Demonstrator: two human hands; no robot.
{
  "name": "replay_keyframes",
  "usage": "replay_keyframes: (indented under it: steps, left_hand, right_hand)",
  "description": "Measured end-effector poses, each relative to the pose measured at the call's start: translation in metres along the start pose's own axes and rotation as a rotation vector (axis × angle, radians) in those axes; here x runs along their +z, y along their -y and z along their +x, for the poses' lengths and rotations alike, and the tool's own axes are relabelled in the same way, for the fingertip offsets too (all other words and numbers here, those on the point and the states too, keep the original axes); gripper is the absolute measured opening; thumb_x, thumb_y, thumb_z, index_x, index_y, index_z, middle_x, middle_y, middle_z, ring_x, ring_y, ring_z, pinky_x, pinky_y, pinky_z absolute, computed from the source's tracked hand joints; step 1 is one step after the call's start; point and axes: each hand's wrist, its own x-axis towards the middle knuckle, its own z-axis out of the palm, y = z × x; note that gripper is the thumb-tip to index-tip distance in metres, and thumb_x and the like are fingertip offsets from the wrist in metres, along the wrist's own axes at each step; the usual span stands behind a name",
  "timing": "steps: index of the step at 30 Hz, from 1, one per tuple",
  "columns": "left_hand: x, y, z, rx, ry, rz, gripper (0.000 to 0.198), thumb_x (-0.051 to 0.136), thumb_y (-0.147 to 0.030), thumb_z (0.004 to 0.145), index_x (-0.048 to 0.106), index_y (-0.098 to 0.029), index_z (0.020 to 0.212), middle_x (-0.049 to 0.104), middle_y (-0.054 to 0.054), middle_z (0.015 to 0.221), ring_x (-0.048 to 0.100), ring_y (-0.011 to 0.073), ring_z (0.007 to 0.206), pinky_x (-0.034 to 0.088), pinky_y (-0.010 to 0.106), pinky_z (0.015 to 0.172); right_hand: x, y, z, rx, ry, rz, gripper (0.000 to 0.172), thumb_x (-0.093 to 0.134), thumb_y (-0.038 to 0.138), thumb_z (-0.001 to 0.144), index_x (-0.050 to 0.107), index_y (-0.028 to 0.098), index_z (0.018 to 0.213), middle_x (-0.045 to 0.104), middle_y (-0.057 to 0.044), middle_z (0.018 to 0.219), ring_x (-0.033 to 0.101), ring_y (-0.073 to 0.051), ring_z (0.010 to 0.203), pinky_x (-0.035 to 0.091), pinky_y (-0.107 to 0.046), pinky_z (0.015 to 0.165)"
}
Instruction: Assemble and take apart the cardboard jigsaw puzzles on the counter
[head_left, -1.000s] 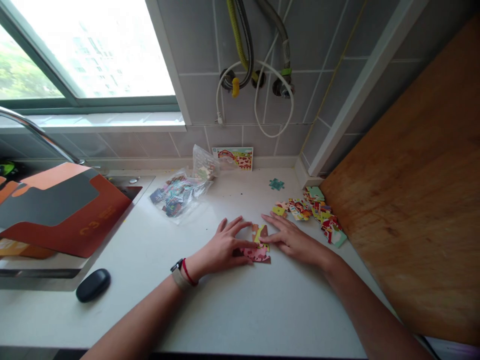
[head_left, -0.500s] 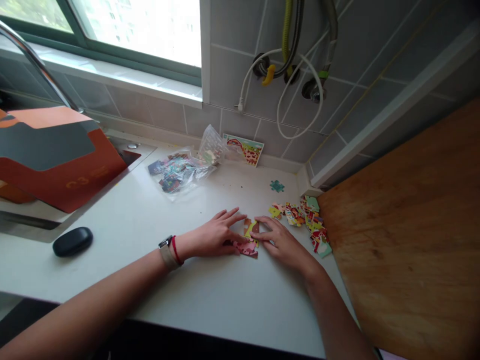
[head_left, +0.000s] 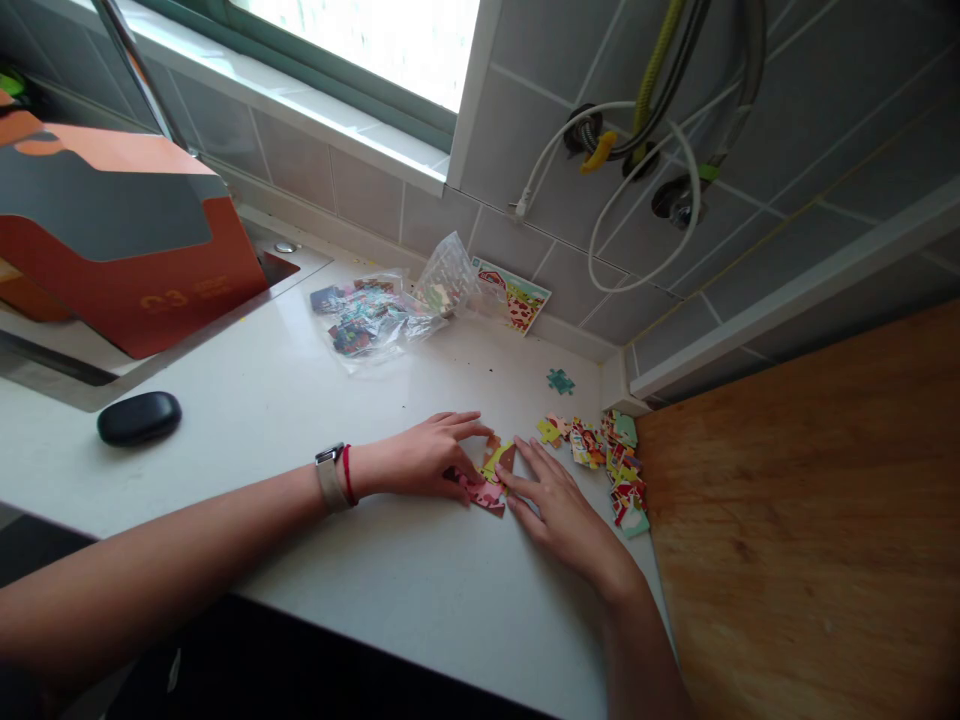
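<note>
A few joined jigsaw puzzle pieces [head_left: 489, 494], pink, yellow and brown, lie on the white countertop between my hands. My left hand [head_left: 424, 458], with a watch and a red cord at its wrist, has its fingers bent over their left side and grips them; its fingertips partly cover the pieces. On the right side, my right hand [head_left: 559, 510] rests with fingers stretched and apart, the tips touching the edge of the pieces. Loose puzzle pieces [head_left: 628, 475] lie piled to the right, beside the wooden board. A teal puzzle piece [head_left: 560, 381] lies alone farther back.
A clear plastic bag [head_left: 375, 318] of puzzle pieces lies near the wall, and a farm picture card [head_left: 517, 297] leans there. An orange box [head_left: 172, 270] stands over the sink at left, with a black oval case [head_left: 139, 418] in front. A wooden board [head_left: 810, 500] borders the right side.
The head view has turned and tilted. My left fingers are more bent over the pieces. My right fingers have shifted from the pieces' top to their right edge and lie straighter.
</note>
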Motion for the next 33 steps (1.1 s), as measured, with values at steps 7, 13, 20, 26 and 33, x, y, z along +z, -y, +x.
replay_keyframes:
  steps: [7,13,20,26,33]
  left_hand:
    - [0.000,0.000,0.000,-0.024,0.023,0.011,0.019,0.078,-0.039,0.086,0.081,-0.034,0.105,0.053,0.007,0.148,0.042,0.0403,0.143,0.037,0.056,0.116]
    - [0.002,0.001,-0.001,0.014,-0.027,0.002,0.017,0.078,-0.038,0.086,0.081,-0.035,0.103,0.054,0.007,0.146,0.046,0.0385,0.139,0.039,0.053,0.115]
    - [0.002,0.001,0.000,0.043,-0.065,0.012,0.014,0.079,-0.039,0.085,0.082,-0.031,0.097,0.058,0.009,0.143,0.053,0.0374,0.132,0.043,0.051,0.110]
    - [0.000,0.000,0.000,0.031,-0.057,0.004,0.015,0.078,-0.041,0.086,0.082,-0.031,0.096,0.059,0.009,0.142,0.054,0.0353,0.130,0.044,0.048,0.109]
    - [0.004,0.004,0.000,0.045,-0.059,-0.024,0.015,0.080,-0.040,0.085,0.082,-0.032,0.098,0.059,0.008,0.142,0.055,0.0338,0.130,0.040,0.048,0.112]
  right_hand:
    - [0.003,0.002,0.009,0.035,-0.058,0.099,0.033,0.061,0.027,0.098,0.072,0.034,0.128,0.051,-0.010,0.154,0.046,-0.030,0.143,0.037,-0.051,0.119]
    - [0.003,0.003,0.016,0.083,-0.096,0.195,0.027,0.067,0.033,0.095,0.077,0.031,0.119,0.055,-0.010,0.148,0.048,-0.029,0.139,0.037,-0.049,0.119]
    - [-0.011,0.006,0.006,0.029,0.044,0.098,0.034,0.064,0.034,0.097,0.070,0.037,0.130,0.044,-0.008,0.158,0.039,-0.029,0.147,0.033,-0.052,0.121]
    - [-0.009,0.007,0.002,0.027,0.039,0.070,0.034,0.062,0.034,0.097,0.070,0.037,0.131,0.039,-0.007,0.162,0.036,-0.032,0.149,0.033,-0.055,0.121]
    - [-0.001,0.008,0.011,0.083,-0.076,0.129,0.028,0.064,0.030,0.095,0.076,0.033,0.120,0.053,-0.010,0.150,0.049,-0.032,0.139,0.039,-0.054,0.116]
